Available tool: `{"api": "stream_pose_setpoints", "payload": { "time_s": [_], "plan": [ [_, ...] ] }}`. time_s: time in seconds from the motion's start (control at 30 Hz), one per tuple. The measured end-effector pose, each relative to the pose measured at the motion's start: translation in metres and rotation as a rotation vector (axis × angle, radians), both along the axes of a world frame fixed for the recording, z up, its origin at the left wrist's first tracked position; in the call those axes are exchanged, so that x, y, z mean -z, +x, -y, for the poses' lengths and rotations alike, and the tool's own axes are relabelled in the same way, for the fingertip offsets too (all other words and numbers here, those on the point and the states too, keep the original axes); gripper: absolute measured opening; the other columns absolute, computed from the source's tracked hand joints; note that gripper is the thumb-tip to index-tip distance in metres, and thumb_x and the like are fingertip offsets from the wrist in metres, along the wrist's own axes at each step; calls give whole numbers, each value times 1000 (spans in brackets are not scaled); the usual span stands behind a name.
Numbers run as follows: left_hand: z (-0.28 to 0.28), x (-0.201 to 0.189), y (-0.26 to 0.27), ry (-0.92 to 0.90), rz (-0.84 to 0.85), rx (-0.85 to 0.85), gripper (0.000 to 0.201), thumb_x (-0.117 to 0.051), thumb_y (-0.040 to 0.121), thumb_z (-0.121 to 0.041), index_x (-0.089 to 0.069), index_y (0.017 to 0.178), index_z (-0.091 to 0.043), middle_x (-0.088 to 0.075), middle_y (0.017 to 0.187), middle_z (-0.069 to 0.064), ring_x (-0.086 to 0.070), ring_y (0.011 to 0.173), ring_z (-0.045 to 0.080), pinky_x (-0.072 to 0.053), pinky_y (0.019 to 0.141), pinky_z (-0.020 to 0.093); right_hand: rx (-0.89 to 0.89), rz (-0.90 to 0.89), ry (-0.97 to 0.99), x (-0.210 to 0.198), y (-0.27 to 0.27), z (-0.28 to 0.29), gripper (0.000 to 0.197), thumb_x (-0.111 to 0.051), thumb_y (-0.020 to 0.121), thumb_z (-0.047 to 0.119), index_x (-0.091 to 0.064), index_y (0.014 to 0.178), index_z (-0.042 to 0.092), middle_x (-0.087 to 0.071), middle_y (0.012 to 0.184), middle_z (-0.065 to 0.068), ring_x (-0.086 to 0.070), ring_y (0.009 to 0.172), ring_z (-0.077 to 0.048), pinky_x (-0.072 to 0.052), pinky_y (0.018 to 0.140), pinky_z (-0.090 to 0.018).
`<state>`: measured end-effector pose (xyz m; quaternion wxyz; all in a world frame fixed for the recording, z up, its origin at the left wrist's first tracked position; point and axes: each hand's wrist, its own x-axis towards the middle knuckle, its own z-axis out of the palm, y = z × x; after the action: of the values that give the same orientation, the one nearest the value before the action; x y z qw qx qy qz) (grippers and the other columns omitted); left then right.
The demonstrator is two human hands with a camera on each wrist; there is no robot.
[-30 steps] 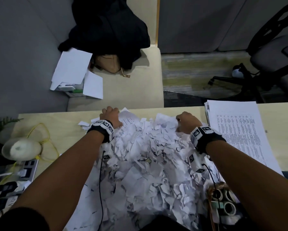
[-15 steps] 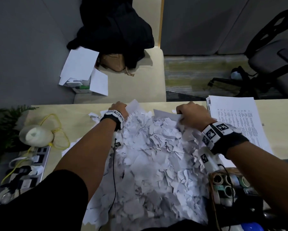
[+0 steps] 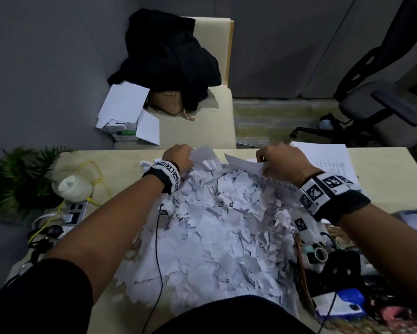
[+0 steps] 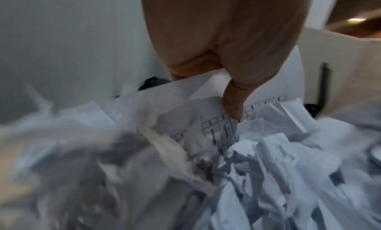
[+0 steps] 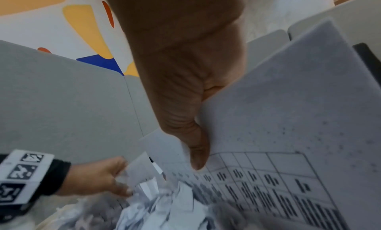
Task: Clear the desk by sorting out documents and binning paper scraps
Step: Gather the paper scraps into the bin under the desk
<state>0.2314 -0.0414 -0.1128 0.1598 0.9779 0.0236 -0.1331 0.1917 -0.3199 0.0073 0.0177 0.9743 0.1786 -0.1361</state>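
Paper scraps point(image 3: 217, 232) heaped mid-desk are light and loose, so left hand point(image 3: 178, 156) and right hand point(image 3: 281, 165) pinch printed sheets point(image 5: 288, 135) at the far edge.

Black wristbands point(image 3: 336, 197) with white square-code tags, thin black cable point(image 3: 157, 239), black short sleeve point(image 3: 37, 298)

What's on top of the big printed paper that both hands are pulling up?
A heap of torn paper scraps lies on the printed sheet. The left hand and right hand pinch its far edge, so the scraps weigh it down. No bin is in view.
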Motion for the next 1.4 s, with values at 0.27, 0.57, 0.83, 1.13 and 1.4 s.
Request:
{"api": "stream_pose_setpoints", "payload": {
  "time_s": [0.27, 0.57, 0.83, 1.13, 1.4],
  "plan": [
    [9, -42, -61, 95, 61, 226, 23, -53, 88, -12, -66, 107, -7, -63, 106, 22, -59, 99, 38, -47, 79, 38, 49, -50, -6, 47, -58, 11, 30, -52, 92, 15, -69, 115, 27, -58, 115, -5, -63, 96, -29, -51, 81, -36],
    [-23, -20, -114, -66, 209, 109, 20, -51, 83, 0, -69, 79, -9, -65, 69, 16, -60, 67, 33, -47, 59, 36, 126, 123, 76, 101, -110, -1, 23, -68, 60, -7, -71, 77, 7, -51, 76, -12, -56, 62, -33, -38, 47, -31],
    [-45, -10, -132, -191, 147, 0, 15, -55, 88, -4, -59, 73, -1, -60, 68, 17, -52, 65, 29, -39, 59, 31, 104, 130, 158, 102, -115, -3, 23, -76, 54, -8, -67, 70, 7, -47, 73, -10, -49, 46, -30, -34, 39, -29],
    [-44, 22, -117, -183, -10, -13, 17, -49, 94, -11, -59, 108, -9, -67, 97, 17, -62, 89, 35, -48, 70, 33, 92, 247, 112, 43, -58, -10, 18, -54, 83, 3, -67, 91, 11, -67, 82, -10, -65, 73, -33, -44, 55, -31],
    [-24, 46, -81, -46, -6, -101, 55, -46, 96, -42, -29, 143, -18, -43, 141, 14, -43, 128, 36, -27, 107, 56, 56, 341, 78, 10, -16, -16, 25, -53, 87, -3, -69, 100, 12, -65, 79, -8, -56, 65, -26, -31, 57, -27]
  ]
}}
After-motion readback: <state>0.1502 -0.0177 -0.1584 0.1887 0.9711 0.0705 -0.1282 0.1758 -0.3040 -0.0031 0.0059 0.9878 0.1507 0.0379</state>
